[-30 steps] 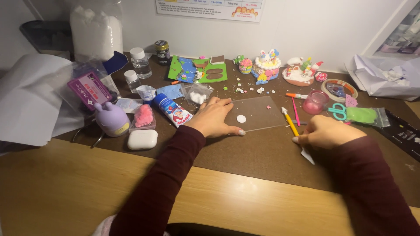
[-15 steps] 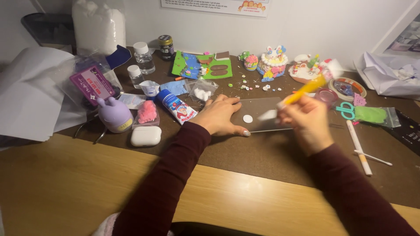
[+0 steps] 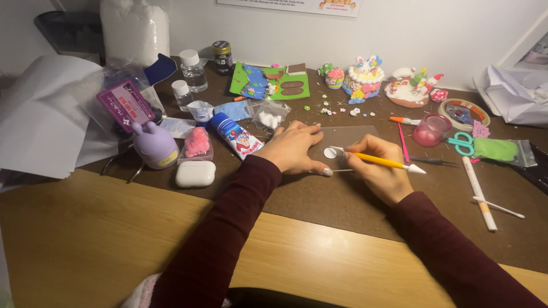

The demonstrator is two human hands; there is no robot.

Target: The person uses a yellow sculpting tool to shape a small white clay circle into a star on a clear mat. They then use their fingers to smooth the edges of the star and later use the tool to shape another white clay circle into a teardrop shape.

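My left hand (image 3: 293,149) lies flat on the brown mat, its fingers pressing the near left part of a clear plastic sheet (image 3: 351,137). A small white clay disc (image 3: 330,153) sits on that sheet, just right of my left fingertips. My right hand (image 3: 377,167) grips a yellow modelling tool (image 3: 383,162) like a pen. One end of the tool touches the disc's right edge, while its white cone tip points away to the right.
A blue tube (image 3: 236,136), white earbud case (image 3: 195,173), purple figure (image 3: 154,145) and pink clay bag (image 3: 197,142) lie to the left. Clay cakes (image 3: 363,77), a green scene (image 3: 270,82) and small bottles stand at the back. Pink cup (image 3: 428,130), teal scissors (image 3: 461,143) and white sticks (image 3: 478,192) lie to the right.
My right hand picked the yellow tool up from the mat at the right, carried it left and lowered it to the white disc. My left hand stayed on the sheet.
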